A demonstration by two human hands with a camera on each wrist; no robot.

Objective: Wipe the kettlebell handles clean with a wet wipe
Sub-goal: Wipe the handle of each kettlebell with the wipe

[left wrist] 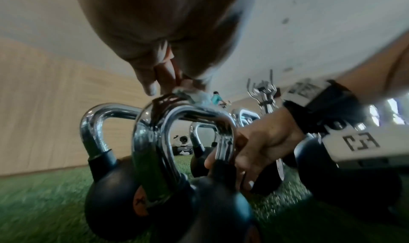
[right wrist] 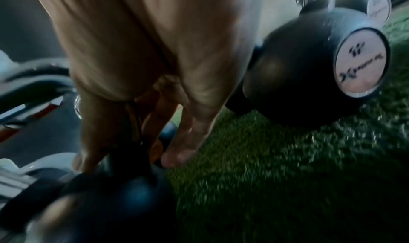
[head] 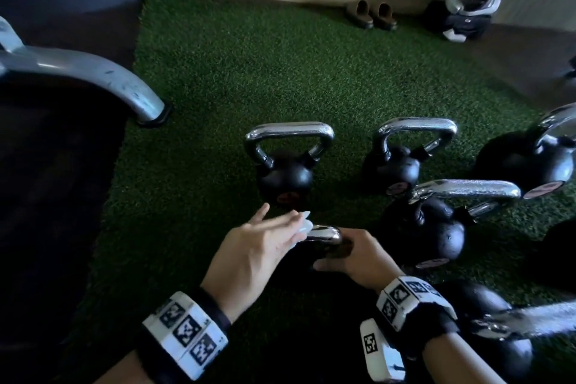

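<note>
Several black kettlebells with chrome handles stand on green turf (head: 249,72). My hands work on the nearest kettlebell, whose handle (head: 325,233) shows between them. My left hand (head: 265,237) lies over the handle top (left wrist: 155,117) with straight fingers and presses a crumpled white wet wipe (head: 304,223) onto it, thumb spread apart. The wipe (left wrist: 192,96) bunches under the fingertips. My right hand (head: 352,256) grips the handle's right leg (left wrist: 223,141), fingers curled round it just above the black ball. The ball itself is mostly hidden under my hands.
Other kettlebells stand behind (head: 285,178), at back right (head: 396,165), right (head: 430,234), far right (head: 530,162) and near right (head: 486,321). A grey machine leg (head: 109,78) curves down at left. Slippers (head: 371,14) lie by the wooden wall.
</note>
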